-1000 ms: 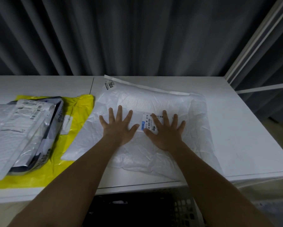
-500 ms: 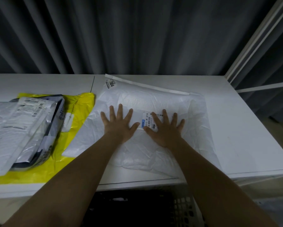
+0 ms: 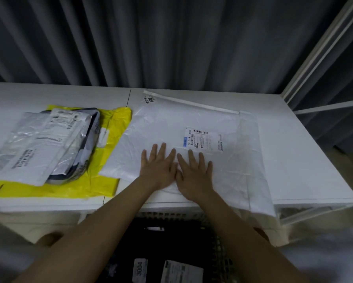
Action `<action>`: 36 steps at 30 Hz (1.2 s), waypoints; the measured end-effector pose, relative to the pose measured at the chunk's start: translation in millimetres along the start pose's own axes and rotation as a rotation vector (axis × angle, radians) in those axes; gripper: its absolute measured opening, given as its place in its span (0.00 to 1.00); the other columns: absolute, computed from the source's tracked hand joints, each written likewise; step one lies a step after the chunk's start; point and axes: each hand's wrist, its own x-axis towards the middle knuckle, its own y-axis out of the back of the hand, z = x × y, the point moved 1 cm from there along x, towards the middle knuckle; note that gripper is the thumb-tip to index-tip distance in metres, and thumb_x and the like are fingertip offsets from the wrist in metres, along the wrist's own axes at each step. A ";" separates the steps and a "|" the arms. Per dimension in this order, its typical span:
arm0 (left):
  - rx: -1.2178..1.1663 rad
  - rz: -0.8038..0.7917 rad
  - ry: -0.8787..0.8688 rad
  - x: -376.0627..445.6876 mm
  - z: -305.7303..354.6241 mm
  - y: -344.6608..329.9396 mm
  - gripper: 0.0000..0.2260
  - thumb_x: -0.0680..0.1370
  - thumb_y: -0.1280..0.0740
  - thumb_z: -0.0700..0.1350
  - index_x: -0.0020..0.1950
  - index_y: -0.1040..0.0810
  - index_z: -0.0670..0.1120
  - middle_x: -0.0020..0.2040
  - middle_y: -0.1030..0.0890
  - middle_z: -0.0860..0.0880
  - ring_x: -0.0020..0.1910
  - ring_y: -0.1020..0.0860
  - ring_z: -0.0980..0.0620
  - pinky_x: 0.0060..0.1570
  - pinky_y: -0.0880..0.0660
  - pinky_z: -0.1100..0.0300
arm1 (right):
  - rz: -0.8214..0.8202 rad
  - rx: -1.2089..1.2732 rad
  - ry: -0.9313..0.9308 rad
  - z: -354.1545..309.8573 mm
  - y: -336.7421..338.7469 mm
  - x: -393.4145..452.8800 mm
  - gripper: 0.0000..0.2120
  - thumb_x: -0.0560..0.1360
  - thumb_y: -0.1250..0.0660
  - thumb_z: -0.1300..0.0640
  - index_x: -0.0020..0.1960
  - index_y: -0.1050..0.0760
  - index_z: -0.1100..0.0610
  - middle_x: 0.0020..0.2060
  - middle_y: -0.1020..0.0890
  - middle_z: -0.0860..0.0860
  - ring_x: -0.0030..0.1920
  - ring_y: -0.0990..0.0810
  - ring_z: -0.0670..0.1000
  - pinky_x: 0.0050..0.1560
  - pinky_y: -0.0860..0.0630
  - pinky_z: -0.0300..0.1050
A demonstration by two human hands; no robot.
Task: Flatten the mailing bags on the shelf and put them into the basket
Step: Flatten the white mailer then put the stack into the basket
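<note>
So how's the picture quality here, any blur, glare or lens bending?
Head view: dim, flat lighting; the white mailing bag and both hands are fairly sharp, the bottom corners smear into blur, the wide lens bows the shelf edge, and the silver bags show mild glare.

— What carries it all?
— A white shelf [image 3: 294,144], made of two panels with a thin seam running front to back near the middle.
— What lies on it?
— On the right panel a big white bag [image 3: 181,123], flat and crinkled, with a label [image 3: 204,139] facing up; its near edge hangs over the front of the shelf. On the left panel a yellow bag [image 3: 110,180] lies flat, its right edge just under the white bag.
— And on the yellow one?
— A stack [image 3: 40,148] of silver and dark bags.
</note>
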 end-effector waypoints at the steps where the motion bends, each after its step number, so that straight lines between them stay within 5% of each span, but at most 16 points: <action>1: 0.001 0.018 0.001 -2.7 -2.1 -6.0 0.25 0.82 0.57 0.58 0.79 0.56 0.56 0.79 0.60 0.49 0.77 0.62 0.46 0.72 0.63 0.43 | 0.023 -0.009 0.001 1.4 -5.8 -1.6 0.26 0.82 0.56 0.42 0.78 0.59 0.43 0.77 0.62 0.50 0.76 0.66 0.58 0.73 0.66 0.63; 5: 0.023 0.149 -0.027 -7.5 -6.9 -23.9 0.36 0.70 0.70 0.62 0.78 0.54 0.56 0.79 0.57 0.49 0.78 0.59 0.46 0.72 0.61 0.44 | 0.102 -0.051 0.006 7.2 -15.8 -3.8 0.26 0.81 0.58 0.40 0.77 0.60 0.42 0.78 0.60 0.49 0.77 0.64 0.56 0.73 0.66 0.61; 10: 0.016 0.200 -0.017 -7.8 -5.9 -28.0 0.37 0.70 0.71 0.61 0.78 0.53 0.56 0.79 0.55 0.49 0.78 0.58 0.46 0.72 0.61 0.44 | 0.132 -0.083 -0.016 17.2 -18.9 -11.3 0.37 0.69 0.74 0.35 0.77 0.62 0.43 0.78 0.58 0.50 0.77 0.62 0.55 0.72 0.67 0.61; 20: 0.010 0.224 -0.008 -4.4 -7.5 -33.0 0.34 0.72 0.69 0.62 0.78 0.52 0.58 0.79 0.55 0.51 0.78 0.57 0.48 0.73 0.60 0.44 | 0.115 -0.139 -0.156 76.4 -8.9 -43.9 0.47 0.61 0.80 0.26 0.77 0.65 0.43 0.77 0.62 0.49 0.77 0.64 0.52 0.72 0.69 0.61; 29: 0.001 0.201 -0.007 -7.4 -7.2 -30.7 0.32 0.74 0.66 0.61 0.78 0.54 0.58 0.79 0.55 0.51 0.78 0.58 0.48 0.73 0.60 0.44 | 0.127 -0.063 -0.269 111.3 -6.1 -59.1 0.36 0.75 0.62 0.29 0.78 0.64 0.45 0.77 0.61 0.51 0.76 0.65 0.55 0.74 0.65 0.58; 36: 0.020 0.109 0.018 -8.1 7.0 -21.4 0.26 0.81 0.58 0.57 0.79 0.52 0.53 0.79 0.56 0.46 0.77 0.59 0.43 0.73 0.60 0.41 | 0.109 -0.102 -0.309 111.1 1.5 -56.9 0.40 0.72 0.64 0.30 0.78 0.60 0.48 0.78 0.58 0.54 0.77 0.60 0.59 0.74 0.63 0.62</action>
